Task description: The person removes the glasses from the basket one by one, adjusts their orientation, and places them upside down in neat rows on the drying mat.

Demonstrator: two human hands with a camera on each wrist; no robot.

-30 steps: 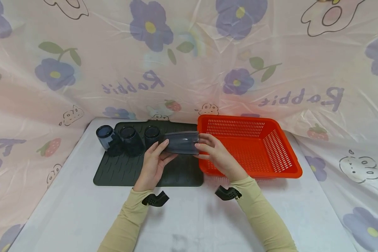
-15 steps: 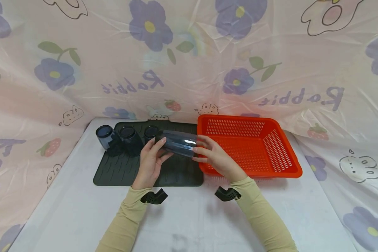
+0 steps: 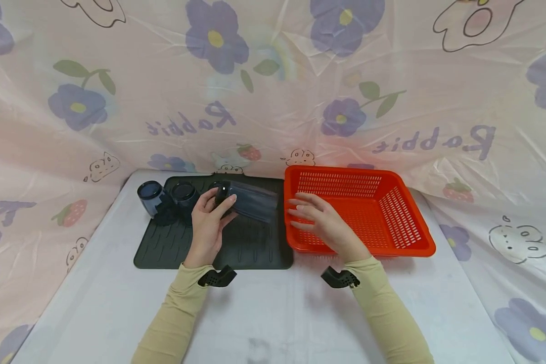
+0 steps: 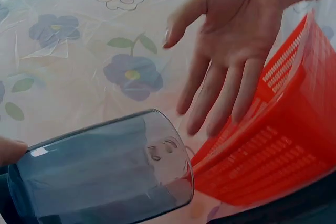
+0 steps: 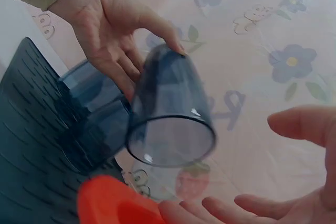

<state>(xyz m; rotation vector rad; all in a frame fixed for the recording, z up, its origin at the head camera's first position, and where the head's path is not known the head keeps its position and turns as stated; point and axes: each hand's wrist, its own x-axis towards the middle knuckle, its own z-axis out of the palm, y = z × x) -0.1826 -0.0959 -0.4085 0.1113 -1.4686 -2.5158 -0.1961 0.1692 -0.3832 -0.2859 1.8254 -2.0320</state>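
Observation:
My left hand grips a dark blue see-through tumbler by its base end, thumb on the near side. The tumbler lies tilted in the air over the mat, its open rim pointing right and a little down. My right hand is apart from it, fingers extended and holding nothing, over the left side of the red basket. In the left wrist view the right palm faces the tumbler. Upside down at the mat's left stand similar tumblers, one of them mostly hidden behind my left hand.
A dark ribbed drying mat lies under the tumblers on the white tabletop. The red plastic basket adjoins its right edge. Behind and at both sides hangs a flower-printed curtain.
My right hand has let go of the tumbler's rim end and moved right. The left hand has shifted slightly left with the tumbler, whose rim now tips lower.

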